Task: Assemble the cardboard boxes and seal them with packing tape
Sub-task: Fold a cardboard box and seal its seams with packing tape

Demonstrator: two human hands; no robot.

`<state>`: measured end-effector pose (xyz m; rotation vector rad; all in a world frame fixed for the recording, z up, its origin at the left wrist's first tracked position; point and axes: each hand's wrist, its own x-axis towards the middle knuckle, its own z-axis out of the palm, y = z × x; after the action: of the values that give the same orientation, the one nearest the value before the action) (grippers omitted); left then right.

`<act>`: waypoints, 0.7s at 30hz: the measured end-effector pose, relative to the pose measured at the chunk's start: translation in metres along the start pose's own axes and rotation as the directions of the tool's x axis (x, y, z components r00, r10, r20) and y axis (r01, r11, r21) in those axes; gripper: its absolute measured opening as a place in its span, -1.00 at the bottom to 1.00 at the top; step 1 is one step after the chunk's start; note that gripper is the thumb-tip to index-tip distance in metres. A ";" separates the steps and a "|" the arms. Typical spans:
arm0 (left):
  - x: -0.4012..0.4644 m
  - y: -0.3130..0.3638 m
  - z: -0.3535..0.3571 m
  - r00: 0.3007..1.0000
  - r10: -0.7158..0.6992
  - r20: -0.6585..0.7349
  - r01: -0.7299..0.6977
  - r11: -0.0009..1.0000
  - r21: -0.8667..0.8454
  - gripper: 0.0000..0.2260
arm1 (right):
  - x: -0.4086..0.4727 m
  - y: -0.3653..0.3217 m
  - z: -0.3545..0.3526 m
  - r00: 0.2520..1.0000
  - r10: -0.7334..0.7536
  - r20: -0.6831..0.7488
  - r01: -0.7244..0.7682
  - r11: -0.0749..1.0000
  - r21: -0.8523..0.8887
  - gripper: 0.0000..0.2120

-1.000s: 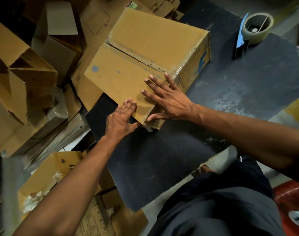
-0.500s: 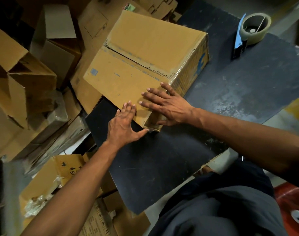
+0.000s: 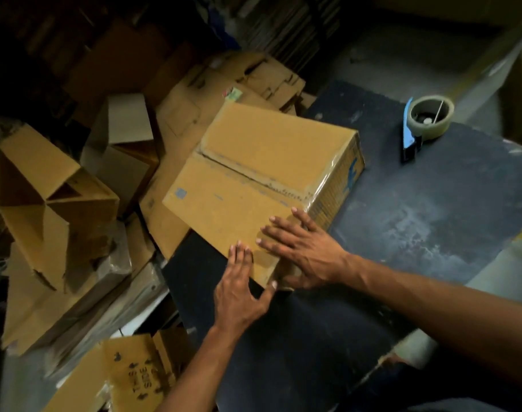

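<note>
Cardboard box (image 3: 262, 179) resting on the dark desk (image 3: 417, 221), its far-left portion overhanging the desk edge above a heap of flattened and half-folded cartons (image 3: 55, 203). The two top flaps are folded down and meet along a centre seam (image 3: 242, 171) that carries no fresh tape across it, so far as can be seen; glossy film or old tape shows at the right-hand corner. The left hand (image 3: 239, 289) lies flat on the near corner of the nearer flap, its fingers (image 3: 239, 251) straight and close together, thumb spread toward the box edge. The right hand (image 3: 307, 251) presses the same flap just beside it, fingers (image 3: 280, 230) straight and slightly fanned; neither hand curls round anything. The tape dispenser (image 3: 423, 126), with its blue blade guard, stands well apart at the far right of the desk, untouched. Judged from its look, the box is light and presumably empty, with stiff walls but springy flaps that tend to lift once released; the board is dry and not slippery, though the filmed corner may be slicker. Hold is best kept by flat palm pressure near the seam, or by gripping the vertical edges at the corners; pressure at mid-panel could bow the flap inward. One hand should keep the flaps down while the other fetches the dispenser.
</note>
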<state>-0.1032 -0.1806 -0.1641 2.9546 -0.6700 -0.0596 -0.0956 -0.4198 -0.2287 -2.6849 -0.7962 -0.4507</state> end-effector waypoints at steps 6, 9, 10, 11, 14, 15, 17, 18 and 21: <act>0.002 -0.029 -0.007 0.981 0.183 0.055 -0.183 0.983 -0.013 -0.20 | 0.005 -0.007 -0.008 0.996 0.061 0.060 -0.060 0.998 -0.029 -0.13; 0.002 -0.030 -0.002 0.974 0.225 0.022 -0.225 0.974 0.015 -0.30 | 0.004 -0.014 0.000 0.995 0.095 -0.002 -0.095 0.995 -0.044 -0.19; 0.001 -0.028 0.001 0.970 0.241 0.007 -0.241 0.969 0.046 -0.34 | 0.003 -0.016 0.002 0.994 0.106 -0.029 -0.107 0.994 -0.039 -0.20; 0.000 -0.025 0.005 0.964 0.266 -0.022 -0.264 0.962 0.071 -0.37 | 0.004 -0.018 0.002 0.992 0.115 -0.046 -0.116 0.993 -0.036 -0.21; -0.006 -0.012 0.021 0.915 0.350 -0.200 -0.337 0.936 0.098 -0.47 | 0.004 -0.017 -0.003 0.993 0.116 -0.035 -0.118 0.992 -0.055 -0.22; -0.008 -0.008 0.026 0.897 0.358 -0.258 -0.339 0.934 0.115 -0.51 | 0.003 -0.014 -0.008 0.994 0.106 -0.024 -0.107 0.992 -0.070 -0.22; -0.010 -0.004 0.032 0.875 0.342 -0.344 -0.322 0.940 0.115 -0.58 | 0.000 0.000 -0.020 0.994 0.105 -0.004 -0.105 0.991 -0.085 -0.21; -0.011 -0.003 0.034 0.868 0.329 -0.372 -0.315 0.944 0.098 -0.60 | -0.001 0.012 -0.026 0.993 0.117 0.007 -0.116 0.989 -0.088 -0.21; -0.010 -0.002 0.039 0.842 0.315 -0.438 -0.324 0.944 0.057 -0.64 | 0.000 0.049 -0.039 0.989 0.118 0.084 -0.106 0.985 -0.135 -0.29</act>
<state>-0.1143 -0.1783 -0.2031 2.6400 -1.0574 0.6127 -0.0764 -0.4735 -0.2028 -2.8722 -0.6556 -0.3654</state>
